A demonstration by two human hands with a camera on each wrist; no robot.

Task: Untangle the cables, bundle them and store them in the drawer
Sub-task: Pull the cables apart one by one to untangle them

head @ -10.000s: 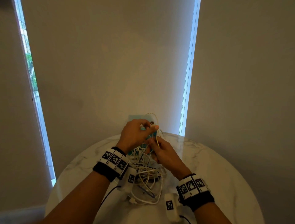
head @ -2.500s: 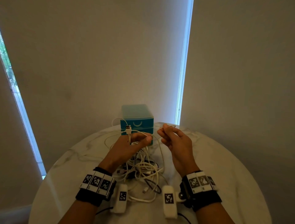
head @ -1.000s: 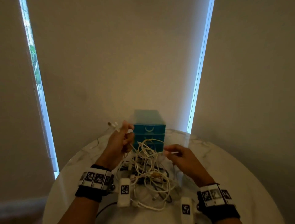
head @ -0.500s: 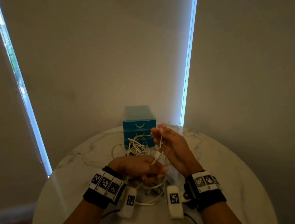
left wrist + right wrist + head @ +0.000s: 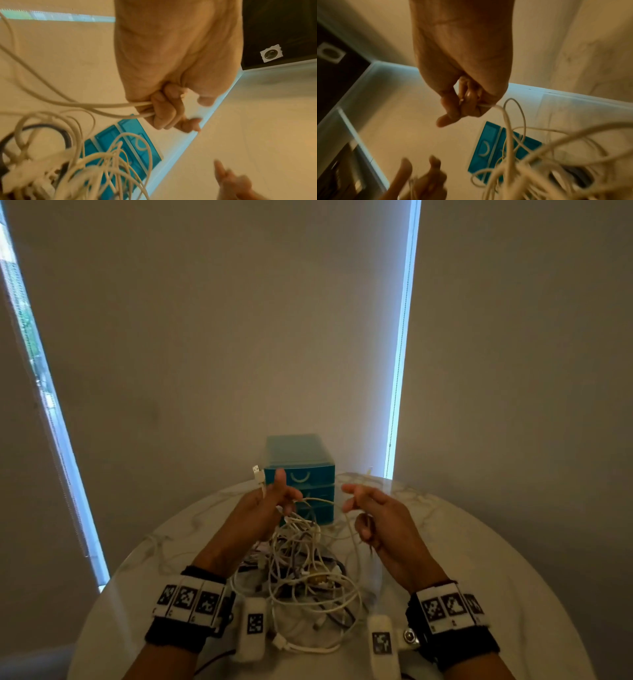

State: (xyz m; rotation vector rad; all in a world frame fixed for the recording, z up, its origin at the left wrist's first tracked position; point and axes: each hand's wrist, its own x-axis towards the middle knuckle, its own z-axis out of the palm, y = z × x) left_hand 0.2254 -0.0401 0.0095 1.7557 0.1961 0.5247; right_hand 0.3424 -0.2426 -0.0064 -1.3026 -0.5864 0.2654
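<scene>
A tangle of white cables [image 5: 301,573] with a few dark ones lies on the round marble table [image 5: 479,577]. My left hand [image 5: 270,501] is raised over the pile and grips white cable strands [image 5: 120,106] in curled fingers; a USB plug [image 5: 257,472] sticks up above it. My right hand [image 5: 363,508] is held up to the right and pinches a thin white cable [image 5: 489,106] that hangs down into the tangle. The teal drawer unit [image 5: 299,470] stands behind both hands, its drawers shut.
The table's far edge meets a beige wall, with bright window strips [image 5: 399,371] to the left and right. Bare marble lies on both sides of the pile. A dark ceiling panel with a round fitting [image 5: 271,53] shows in the wrist views.
My left hand has risen from the pile, carrying the plug end up beside the drawer unit. My right hand has moved right and apart from the left, with cable stretched between them.
</scene>
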